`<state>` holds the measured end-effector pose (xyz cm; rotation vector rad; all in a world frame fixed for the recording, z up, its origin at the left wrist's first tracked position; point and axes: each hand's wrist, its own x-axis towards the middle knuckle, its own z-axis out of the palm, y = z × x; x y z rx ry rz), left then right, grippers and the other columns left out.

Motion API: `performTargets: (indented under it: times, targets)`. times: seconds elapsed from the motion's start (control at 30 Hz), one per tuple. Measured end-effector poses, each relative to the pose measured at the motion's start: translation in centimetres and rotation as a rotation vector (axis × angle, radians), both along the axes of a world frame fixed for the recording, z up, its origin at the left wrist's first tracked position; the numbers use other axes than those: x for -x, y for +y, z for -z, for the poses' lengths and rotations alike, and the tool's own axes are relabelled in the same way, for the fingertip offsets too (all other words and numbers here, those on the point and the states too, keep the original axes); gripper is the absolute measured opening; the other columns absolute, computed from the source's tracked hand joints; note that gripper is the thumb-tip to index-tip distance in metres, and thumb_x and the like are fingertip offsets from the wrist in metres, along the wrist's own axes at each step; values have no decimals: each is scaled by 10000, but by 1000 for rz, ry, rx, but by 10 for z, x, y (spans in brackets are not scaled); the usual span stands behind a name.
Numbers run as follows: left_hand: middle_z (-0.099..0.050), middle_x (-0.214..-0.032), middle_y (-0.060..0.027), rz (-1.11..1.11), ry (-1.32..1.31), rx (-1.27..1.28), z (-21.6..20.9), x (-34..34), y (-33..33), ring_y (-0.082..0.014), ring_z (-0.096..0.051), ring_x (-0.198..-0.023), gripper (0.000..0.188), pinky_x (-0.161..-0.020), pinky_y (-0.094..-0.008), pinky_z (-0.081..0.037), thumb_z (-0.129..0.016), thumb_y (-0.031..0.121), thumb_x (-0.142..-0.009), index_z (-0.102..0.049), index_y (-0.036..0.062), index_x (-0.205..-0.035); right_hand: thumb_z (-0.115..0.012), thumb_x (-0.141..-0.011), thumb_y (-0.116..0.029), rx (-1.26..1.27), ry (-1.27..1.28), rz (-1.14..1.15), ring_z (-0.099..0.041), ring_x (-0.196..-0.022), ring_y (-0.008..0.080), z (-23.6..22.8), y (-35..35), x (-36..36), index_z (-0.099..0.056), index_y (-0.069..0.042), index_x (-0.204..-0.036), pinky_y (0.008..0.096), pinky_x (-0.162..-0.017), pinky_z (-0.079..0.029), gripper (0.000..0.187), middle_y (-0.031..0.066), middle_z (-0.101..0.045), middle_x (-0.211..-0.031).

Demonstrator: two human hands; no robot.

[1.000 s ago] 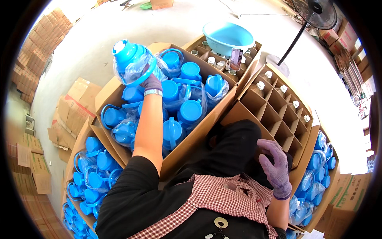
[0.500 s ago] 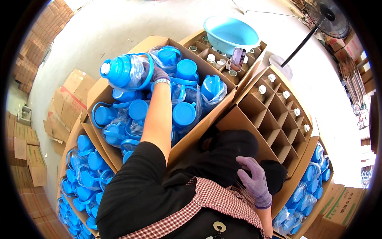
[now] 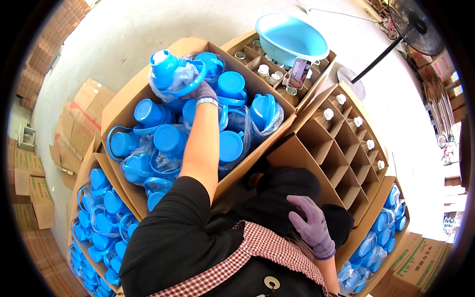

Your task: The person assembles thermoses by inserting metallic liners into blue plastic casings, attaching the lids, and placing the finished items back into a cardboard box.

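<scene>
Here the left hand (image 3: 204, 91), in a grey-purple glove, is closed on a blue plastic jug (image 3: 168, 72) wrapped in a clear bag, and holds it above the far end of an open carton (image 3: 116, 106) packed with the same bagged jugs. The grip looks to be on the jug's lower side, through the film; exactly which fingers bear on it cannot be told.

The right hand (image 3: 310, 225), gloved alike, lies spread on the person's dark lap and holds nothing.

The jug is probably light: thin moulded plastic, hollow, with a lid and a hoop handle. It should be stiff enough to keep its shape under a firm squeeze and unlikely to break if knocked. The loose bag is the tricky part, since film slides over smooth plastic and may slip in the glove. A surer hold would likely be around the body just under the lid, or through the handle loop.

To the right stands a divider box (image 3: 341, 148) with small white-capped bottles in a few cells, and beyond it a pale blue basin (image 3: 292, 37).
</scene>
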<state>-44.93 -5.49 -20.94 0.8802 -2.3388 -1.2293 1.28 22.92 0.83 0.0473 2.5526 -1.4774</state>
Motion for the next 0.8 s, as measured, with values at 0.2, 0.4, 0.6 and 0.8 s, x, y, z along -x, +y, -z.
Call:
performTargets:
  times: [0.2,0.4,0.6,0.8]
  targets:
    - [-487,-1578,-130,429,-434,230,-32,-12,4,-299,-473,-1441,621,-1185,-365,-374,-690,207,-942,-486,63,-1511,-701,-903,-115,29,-35,54,-670,-1119,296,21,8,-2,-662,-11,-1281,357,-989,-522,394,162,-680,-1225]
    - [-582,-1468,-147,-64,320,-1156,-106,-67,52,-337,-503,-1393,525,-1150,-364,-403,-652,276,-974,-559,24,-1425,-693,-901,-83,71,-116,65,-679,-998,239,25,12,12,-658,-9,-1285,327,-889,-552,392,136,-675,-1175]
    - [-611,-1424,-190,463,353,180,-42,33,0,-372,-408,-1469,724,-1235,-447,-276,-758,504,-858,-575,124,-1447,-670,-893,-23,-48,-16,201,-712,-794,228,48,4,25,-719,-18,-1137,310,-733,-567,249,118,-719,-1020]
    - [-201,-1673,-297,460,-277,259,-34,92,-14,-502,-314,-1507,1181,-1222,-562,-330,-863,650,-692,-313,137,-1602,-655,-878,9,-235,314,335,-727,-755,258,79,9,25,-745,-44,-1016,317,-677,-562,174,114,-740,-882]
